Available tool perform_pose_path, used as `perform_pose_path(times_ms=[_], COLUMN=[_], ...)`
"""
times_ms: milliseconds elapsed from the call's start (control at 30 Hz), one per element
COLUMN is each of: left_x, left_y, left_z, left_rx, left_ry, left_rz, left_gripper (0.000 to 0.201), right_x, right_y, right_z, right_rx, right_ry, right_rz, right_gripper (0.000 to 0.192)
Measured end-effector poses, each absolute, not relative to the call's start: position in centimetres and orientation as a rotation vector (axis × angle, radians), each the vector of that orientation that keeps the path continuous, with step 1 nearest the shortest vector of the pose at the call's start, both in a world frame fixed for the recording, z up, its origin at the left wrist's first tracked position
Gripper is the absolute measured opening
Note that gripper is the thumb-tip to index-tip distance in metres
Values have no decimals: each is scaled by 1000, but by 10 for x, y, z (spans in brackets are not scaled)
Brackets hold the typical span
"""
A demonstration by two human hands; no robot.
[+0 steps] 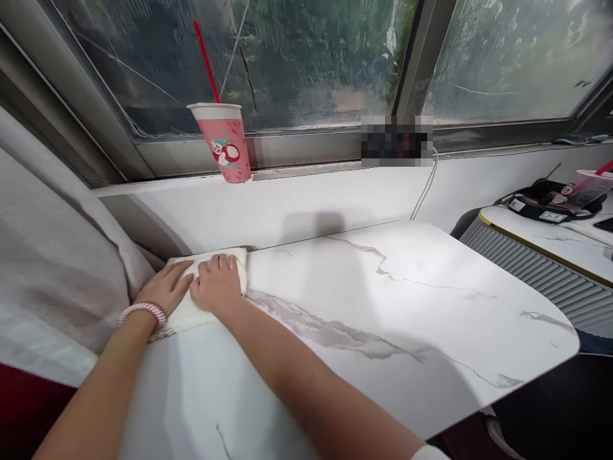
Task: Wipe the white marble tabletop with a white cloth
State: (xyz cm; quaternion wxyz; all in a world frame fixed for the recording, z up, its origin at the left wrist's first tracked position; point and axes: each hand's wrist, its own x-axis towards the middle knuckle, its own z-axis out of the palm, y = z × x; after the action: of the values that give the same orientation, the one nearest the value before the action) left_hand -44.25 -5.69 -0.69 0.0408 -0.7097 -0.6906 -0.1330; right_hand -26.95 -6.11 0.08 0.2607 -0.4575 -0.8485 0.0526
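Both my hands lie palm down and open on a folded cream cloth, pinching nothing. Taking the middle of my view as the dial's centre, the cloth is at about 8 o'clock, on the pale, grey-veined surface, its far edge close to the wall. My left hand rests on its left part; my right hand covers the right, the two almost touching.

The curtain hangs at 9 o'clock, right beside my left hand. If I slid that way, I might drag its hem under the cloth or catch my pink wristband in it. Pressing unevenly could make the folded layers slip apart or ruck up, since I only bear down from above. A push toward 12 could crumple the cloth against the wall.

At 10 o'clock a pink cup with a red straw stands on the narrow sill. A raised forearm, or a tug on the curtain, could tip it; any drink inside would spill.
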Motion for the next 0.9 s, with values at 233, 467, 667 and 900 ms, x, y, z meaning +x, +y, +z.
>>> perform_pose_path(times_ms=[233, 467, 667, 900], left_x=[-402, -387, -373, -334], left_y=[-113, -188, -268, -321], left_z=[8, 3, -3, -10], left_rx=[-2184, -2222, -2132, -2004], left_ry=[-2212, -2190, -2247, -2186], left_rz=[-443, -582, -490, -315], left_gripper=[66, 63, 63, 63], right_x=[-242, -226, -203, -160], right_y=[-112, -191, -262, -310], right_z=[2, -1, 1, 1], right_rx=[-1242, -1272, -1195, -1047], right_ry=[-2302, -2345, -2421, -2468], right_rz=[111, 104, 98, 61], right_gripper=[45, 50, 50, 50])
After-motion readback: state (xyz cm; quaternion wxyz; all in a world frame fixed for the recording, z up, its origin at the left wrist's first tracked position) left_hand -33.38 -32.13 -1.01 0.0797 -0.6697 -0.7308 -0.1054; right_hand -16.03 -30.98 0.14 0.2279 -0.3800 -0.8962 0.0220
